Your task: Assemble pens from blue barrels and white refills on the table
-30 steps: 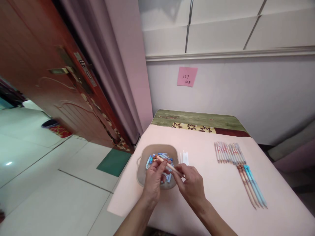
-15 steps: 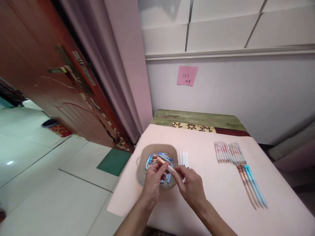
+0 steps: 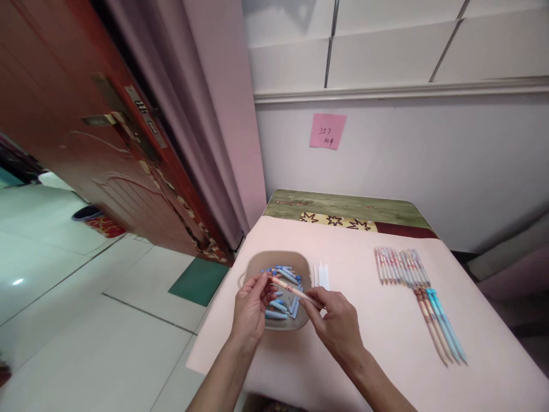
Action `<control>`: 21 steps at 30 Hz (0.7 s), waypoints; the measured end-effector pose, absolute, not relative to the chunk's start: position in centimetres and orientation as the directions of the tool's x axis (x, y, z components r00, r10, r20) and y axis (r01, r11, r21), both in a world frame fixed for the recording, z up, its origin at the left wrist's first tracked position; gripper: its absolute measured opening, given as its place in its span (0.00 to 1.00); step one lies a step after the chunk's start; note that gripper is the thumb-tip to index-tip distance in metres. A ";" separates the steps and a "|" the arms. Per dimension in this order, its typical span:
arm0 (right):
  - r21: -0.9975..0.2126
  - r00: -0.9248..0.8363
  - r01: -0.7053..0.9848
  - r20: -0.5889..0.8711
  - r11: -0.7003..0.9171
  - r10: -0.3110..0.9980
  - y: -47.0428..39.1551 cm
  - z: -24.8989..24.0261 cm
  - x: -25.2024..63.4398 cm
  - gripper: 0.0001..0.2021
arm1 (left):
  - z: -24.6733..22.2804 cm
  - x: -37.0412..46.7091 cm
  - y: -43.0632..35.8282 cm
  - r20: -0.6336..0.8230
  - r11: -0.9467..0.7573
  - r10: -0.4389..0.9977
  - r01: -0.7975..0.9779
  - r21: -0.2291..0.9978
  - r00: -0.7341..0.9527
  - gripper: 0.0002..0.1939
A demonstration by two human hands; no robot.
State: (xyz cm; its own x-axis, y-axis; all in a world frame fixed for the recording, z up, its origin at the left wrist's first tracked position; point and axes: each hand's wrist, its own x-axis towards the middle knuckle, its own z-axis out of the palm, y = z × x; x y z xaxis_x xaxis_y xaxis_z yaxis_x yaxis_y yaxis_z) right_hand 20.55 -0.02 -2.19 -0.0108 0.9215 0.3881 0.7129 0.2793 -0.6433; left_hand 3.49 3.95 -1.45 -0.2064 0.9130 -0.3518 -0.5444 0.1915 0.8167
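Between my two hands a peach-coloured pen (image 3: 288, 286) is held slantwise above a beige basin (image 3: 251, 263). My left hand (image 3: 252, 297) pinches its upper left end, where something brown shows. My right hand (image 3: 332, 315) grips the lower right end. In the basin lie loose blue pen parts (image 3: 277, 315), several of them, partly hidden by my hands. Just right of the basin is a small row of thin white sticks (image 3: 321, 276), its near part behind my right hand.
At the table's right lies a row of clear-barrelled pens (image 3: 401, 267). Below it are brown-topped peach pens (image 3: 432, 329) and blue pens (image 3: 446, 327), side by side. A pale pink cloth (image 3: 369, 366) covers most of the table. A pink note (image 3: 327, 131) is on the wall.
My left hand has moved left along the pen to its end, so more of the barrel shows. My right hand keeps its grip and has hardly moved.
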 end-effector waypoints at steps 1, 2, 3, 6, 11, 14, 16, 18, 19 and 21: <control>-0.647 -0.017 0.707 0.386 0.284 0.922 0.0 -2.1 20.5 0.09 | -1.5 3.5 4.0 -0.351 0.192 0.912 -0.537 0.822 -0.211 0.17; -0.651 -0.022 0.701 0.386 0.290 0.922 0.0 -2.1 20.5 0.09 | -1.5 3.5 3.9 -0.348 0.189 0.912 -0.529 0.827 -0.218 0.16; -0.655 -0.024 0.696 0.388 0.294 0.921 0.0 -2.1 20.5 0.09 | -1.5 3.5 3.9 -0.345 0.185 0.911 -0.523 0.832 -0.227 0.16; -0.656 -0.012 0.697 0.395 0.291 0.919 0.0 -2.1 20.5 0.10 | -1.7 3.7 3.8 -0.348 0.185 0.906 -0.515 0.837 -0.242 0.17; -0.658 -0.008 0.696 0.392 0.287 0.920 0.0 -2.0 20.6 0.07 | -1.8 3.8 3.8 -0.361 0.191 0.903 -0.535 0.823 -0.233 0.16; -0.675 -0.006 0.683 0.377 0.279 0.926 0.0 -1.9 20.7 0.07 | -1.7 4.0 3.7 -0.357 0.180 0.908 -0.564 0.806 -0.220 0.17; -0.678 -0.008 0.681 0.372 0.277 0.928 -0.1 -2.0 20.7 0.08 | -1.7 4.2 3.6 -0.360 0.194 0.913 -0.568 0.800 -0.195 0.17; -0.672 -0.006 0.688 0.375 0.276 0.927 -0.1 -2.1 20.7 0.08 | -1.6 4.4 3.6 -0.367 0.216 0.914 -0.557 0.802 -0.173 0.17; -0.665 -0.004 0.695 0.377 0.274 0.926 -0.1 -2.1 20.7 0.09 | -1.6 4.4 3.6 -0.370 0.225 0.914 -0.550 0.804 -0.168 0.16; -0.648 -0.002 0.712 0.383 0.270 0.924 -0.1 -2.2 20.7 0.10 | -1.6 4.4 3.7 -0.376 0.235 0.911 -0.539 0.809 -0.168 0.16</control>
State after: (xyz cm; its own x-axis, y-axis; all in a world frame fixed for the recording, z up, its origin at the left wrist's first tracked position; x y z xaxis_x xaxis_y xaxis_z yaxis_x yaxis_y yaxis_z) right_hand 20.74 -0.14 -2.23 -0.0023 0.9239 0.3827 0.7119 0.2703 -0.6482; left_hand 4.44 3.66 -1.61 -0.1679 0.9113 -0.3758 -0.5385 0.2345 0.8093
